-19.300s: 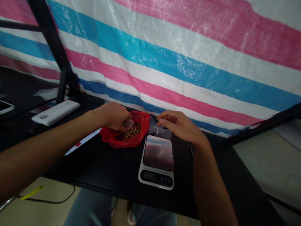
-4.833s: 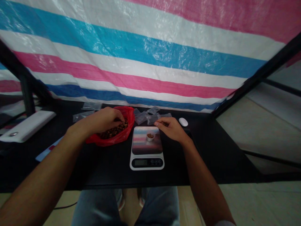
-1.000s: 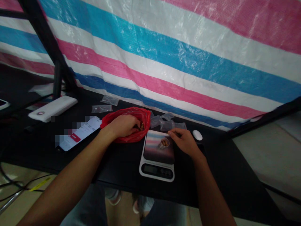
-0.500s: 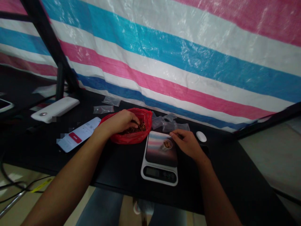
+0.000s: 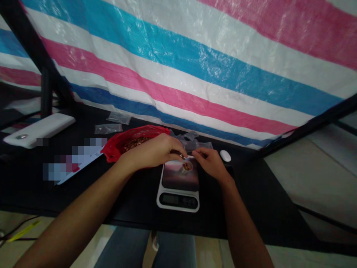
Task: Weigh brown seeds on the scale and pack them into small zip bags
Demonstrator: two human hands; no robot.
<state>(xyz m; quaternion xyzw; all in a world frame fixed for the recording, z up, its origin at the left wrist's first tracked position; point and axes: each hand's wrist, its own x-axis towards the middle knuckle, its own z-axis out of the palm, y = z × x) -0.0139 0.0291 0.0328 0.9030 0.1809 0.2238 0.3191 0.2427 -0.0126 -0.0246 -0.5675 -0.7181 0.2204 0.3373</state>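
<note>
Red bag (image 5: pixel 113 152) beside our left hand (image 5: pixel 160 149), scale (image 5: pixel 178 182) by its fingertips.
Scale's long axis runs toward us; cup (image 5: pixel 183 170) on it, just nearside of the left fingertips, right hand (image 5: pixel 209 162) slightly farther — brown pieces (image 5: pixel 187 166) in cup and bag. Both grips narrow — contents, we cannot tell.

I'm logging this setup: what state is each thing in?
Red bag: open, brown pieces inside
Cup: upright on the scale, brown pieces inside
Scale: flat on the table, reading illegible
Phone: screen lit, partly pixelated
Clear bags: lying on the table
Left hand: bent, over the scale
Right hand: bent, beside the cup
</note>
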